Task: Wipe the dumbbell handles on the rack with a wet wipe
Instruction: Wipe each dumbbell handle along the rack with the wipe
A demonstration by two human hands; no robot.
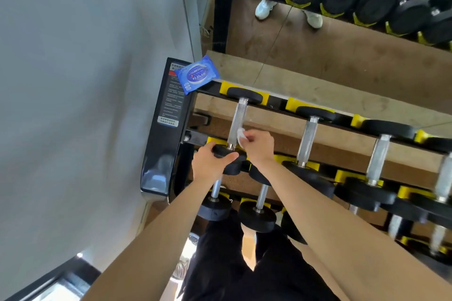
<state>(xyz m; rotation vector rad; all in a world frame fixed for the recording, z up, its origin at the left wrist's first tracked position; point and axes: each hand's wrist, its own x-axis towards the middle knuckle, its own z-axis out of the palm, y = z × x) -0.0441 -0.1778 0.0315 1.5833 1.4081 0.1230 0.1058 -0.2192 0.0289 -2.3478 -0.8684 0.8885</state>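
One wipe [241, 137] in right hand [259, 145] against handle [237, 117] nearest rack's end panel [168, 117].

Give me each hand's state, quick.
Left hand: grips the near head of the leftmost dumbbell.
Right hand: pinches the wet wipe against that dumbbell's handle.

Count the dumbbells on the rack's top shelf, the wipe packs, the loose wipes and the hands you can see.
dumbbells, top shelf: 4, the last cut off by the right edge
wipe pack: 1
wet wipe: 1
hands: 2, left hand gripping the first dumbbell's near end, right hand pinching the wet wipe
Total: 8
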